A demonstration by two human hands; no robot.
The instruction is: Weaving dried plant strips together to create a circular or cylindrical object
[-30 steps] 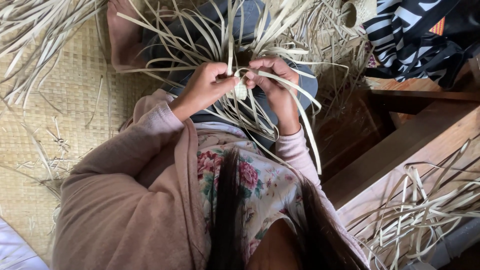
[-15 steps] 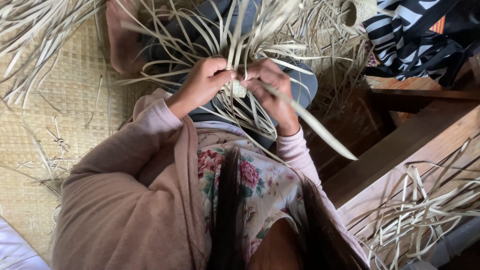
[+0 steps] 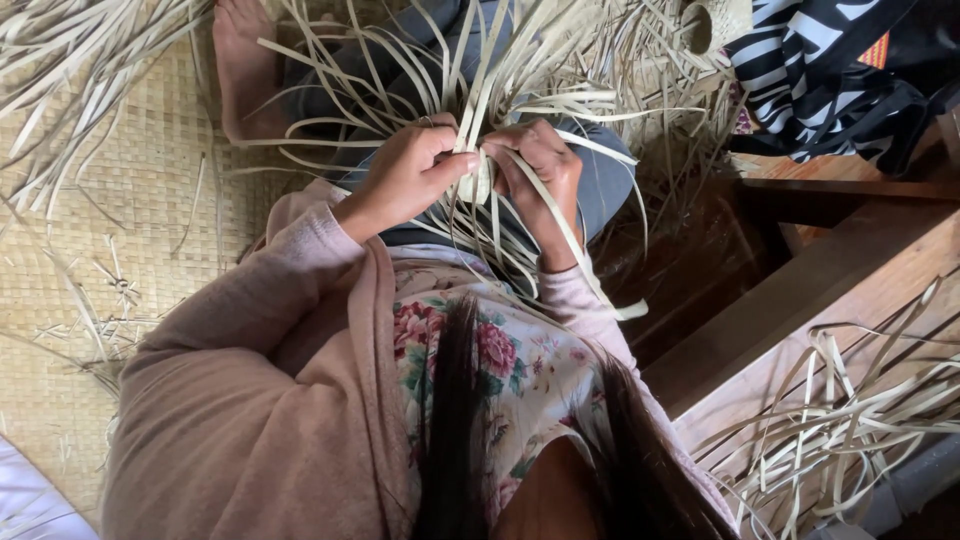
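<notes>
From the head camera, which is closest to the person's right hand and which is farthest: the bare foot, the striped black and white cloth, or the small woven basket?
Measured from the right hand:
1. Small woven basket, up and to the right among the strips, nearest.
2. Striped black and white cloth, farther right, at the top corner.
3. Bare foot, up on the left on the woven mat, farthest; nearly level with the cloth, so a close call.

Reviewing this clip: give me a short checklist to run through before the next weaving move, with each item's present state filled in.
1. Left hand grips the strips: ok, fingers closed on them.
2. Right hand grips the strips: ok, pinched beside the left.
3. Small woven piece held between both hands: ok, mostly hidden.
4. Loose pale strips fan out free above the hands: ok.
5. Long strip trailing past the right wrist free of snags: cannot tell.
6. Spare strips lie beside the wooden bench: ok.
</notes>
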